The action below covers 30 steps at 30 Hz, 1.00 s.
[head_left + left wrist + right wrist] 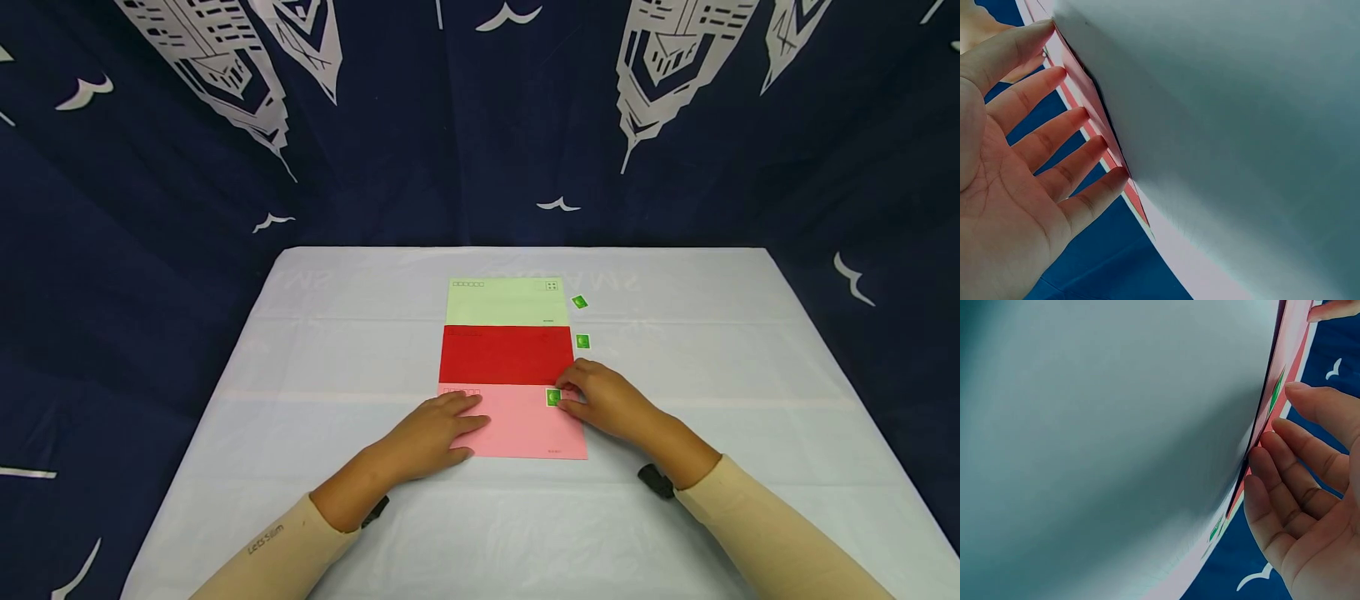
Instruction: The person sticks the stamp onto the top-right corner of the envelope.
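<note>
A pink envelope (517, 433) lies nearest the person on the white table. My left hand (431, 433) rests on its left side with fingers spread; the left wrist view shows that hand (1029, 169) with fingers extended to the paper. A green stamp (553, 397) with a white border lies flat at the envelope's upper right corner. At the stamp's right edge is my right hand (603, 400), its thumb and forefinger touching or very near it. In the right wrist view, the stamp (1277, 390) shows beside the thumb (1313, 400), which stands apart from the forefinger.
A red envelope (506, 354) and a pale green envelope (506, 304) lie in a column beyond the pink one. Two more green stamps, a tilted stamp (580, 302) and a straighter stamp (582, 342), lie to their right. Dark patterned cloth (450, 125) hangs behind the table.
</note>
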### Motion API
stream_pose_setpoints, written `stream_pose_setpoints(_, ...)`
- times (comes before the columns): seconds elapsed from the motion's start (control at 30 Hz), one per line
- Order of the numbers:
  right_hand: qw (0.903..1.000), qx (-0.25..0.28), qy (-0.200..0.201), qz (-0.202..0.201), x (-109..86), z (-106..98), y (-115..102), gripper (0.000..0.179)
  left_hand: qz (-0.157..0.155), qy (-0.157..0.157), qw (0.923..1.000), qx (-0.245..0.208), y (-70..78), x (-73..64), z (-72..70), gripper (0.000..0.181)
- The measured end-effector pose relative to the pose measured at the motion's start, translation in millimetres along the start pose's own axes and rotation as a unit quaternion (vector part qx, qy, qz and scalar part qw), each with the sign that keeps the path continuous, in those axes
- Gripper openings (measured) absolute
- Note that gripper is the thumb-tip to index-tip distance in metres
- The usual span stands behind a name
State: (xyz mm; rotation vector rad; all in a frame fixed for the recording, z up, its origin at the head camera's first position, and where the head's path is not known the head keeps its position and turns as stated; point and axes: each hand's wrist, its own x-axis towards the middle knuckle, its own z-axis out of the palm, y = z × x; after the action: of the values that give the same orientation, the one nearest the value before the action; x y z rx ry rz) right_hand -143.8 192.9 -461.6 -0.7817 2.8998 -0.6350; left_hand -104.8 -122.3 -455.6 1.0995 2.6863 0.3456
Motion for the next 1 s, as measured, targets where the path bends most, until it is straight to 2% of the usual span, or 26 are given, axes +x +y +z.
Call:
stream_pose_setpoints(0.33,1.0000,-0.008,0.004,-0.005,-3.7,-0.8,-1.1,0.024,-0.001,0.002,1.0000,0.002,-0.4,-0.3,0.9,0.050)
stream_pose_setpoints(0.77,0.9996,0.003,-0.001,-0.027,-24.7,-5.1,-8.0,0.033,-0.003,-0.003,1.0000,0.004,1.2,-0.1,-0.8,0.050)
stream_pose_setpoints(1.0,0.9985,-0.007,-0.037,-0.040,-33.4,-3.5,-10.1,0.045,0.000,-0.001,1.0000,0.007,1.5,-0.2,0.0,0.050)
